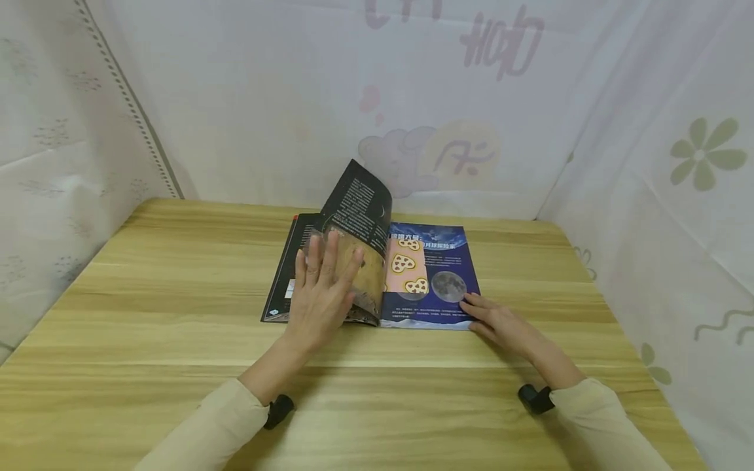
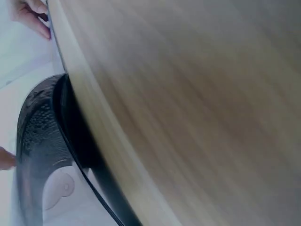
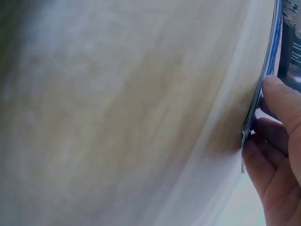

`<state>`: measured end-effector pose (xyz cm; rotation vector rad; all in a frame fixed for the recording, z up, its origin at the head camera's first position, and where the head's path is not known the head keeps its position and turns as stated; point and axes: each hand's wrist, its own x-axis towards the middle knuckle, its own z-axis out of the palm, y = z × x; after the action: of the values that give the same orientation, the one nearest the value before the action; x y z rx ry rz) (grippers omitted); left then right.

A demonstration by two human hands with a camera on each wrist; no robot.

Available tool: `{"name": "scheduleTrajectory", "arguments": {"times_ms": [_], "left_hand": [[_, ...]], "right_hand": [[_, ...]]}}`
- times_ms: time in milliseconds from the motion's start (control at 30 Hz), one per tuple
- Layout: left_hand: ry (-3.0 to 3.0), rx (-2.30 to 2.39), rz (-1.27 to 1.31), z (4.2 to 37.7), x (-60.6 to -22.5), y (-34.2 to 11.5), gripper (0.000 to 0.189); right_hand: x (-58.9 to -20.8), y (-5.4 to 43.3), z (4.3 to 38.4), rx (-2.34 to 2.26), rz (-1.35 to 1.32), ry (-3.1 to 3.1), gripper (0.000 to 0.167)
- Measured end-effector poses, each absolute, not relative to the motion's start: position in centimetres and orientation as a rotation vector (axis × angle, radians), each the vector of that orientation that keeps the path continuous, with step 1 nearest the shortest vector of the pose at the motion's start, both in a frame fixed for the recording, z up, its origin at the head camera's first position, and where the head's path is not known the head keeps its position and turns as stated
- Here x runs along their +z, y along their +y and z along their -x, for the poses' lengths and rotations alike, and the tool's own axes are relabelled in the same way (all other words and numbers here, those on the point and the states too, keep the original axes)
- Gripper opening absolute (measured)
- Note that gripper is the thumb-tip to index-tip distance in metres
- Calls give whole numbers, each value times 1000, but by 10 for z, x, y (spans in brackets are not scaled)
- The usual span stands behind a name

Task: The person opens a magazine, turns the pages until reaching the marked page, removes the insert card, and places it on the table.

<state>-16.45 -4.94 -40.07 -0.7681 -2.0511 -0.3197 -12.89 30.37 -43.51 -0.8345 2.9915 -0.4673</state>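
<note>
An open magazine (image 1: 432,314) lies on the table, with a dark left page and a blue right page that pictures the moon. Between them one black and brown page (image 1: 353,209) stands up, curved and leaning left. Against that page my left hand (image 1: 318,294) is spread, its fingers straight. A fingertip also shows beside the curved page (image 2: 35,136) in the left wrist view. My right hand (image 1: 501,324) pinches the lower right edge of the magazine, thumb and fingers at the page edges (image 3: 263,103). A pink card with heart patterns (image 1: 405,267) lies on the right page.
The wooden table (image 1: 177,288) has rounded far corners. Pale printed cloth (image 1: 265,98) hangs behind it and along both sides. Each wrist wears a small black camera, one at the left sleeve (image 1: 279,411) and one at the right (image 1: 535,399).
</note>
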Motion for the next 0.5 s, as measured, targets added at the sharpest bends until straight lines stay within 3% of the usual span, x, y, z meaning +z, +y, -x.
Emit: {"name": "scheduleTrajectory", "arguments": {"times_ms": [267, 500], "left_hand": [[-2456, -78, 990, 169, -411, -58, 59], [-2679, -20, 1073, 170, -412, -64, 45]], "right_hand": [[-435, 303, 129, -452, 852, 2994, 42], [-435, 305, 131, -450, 849, 2993, 42]]}}
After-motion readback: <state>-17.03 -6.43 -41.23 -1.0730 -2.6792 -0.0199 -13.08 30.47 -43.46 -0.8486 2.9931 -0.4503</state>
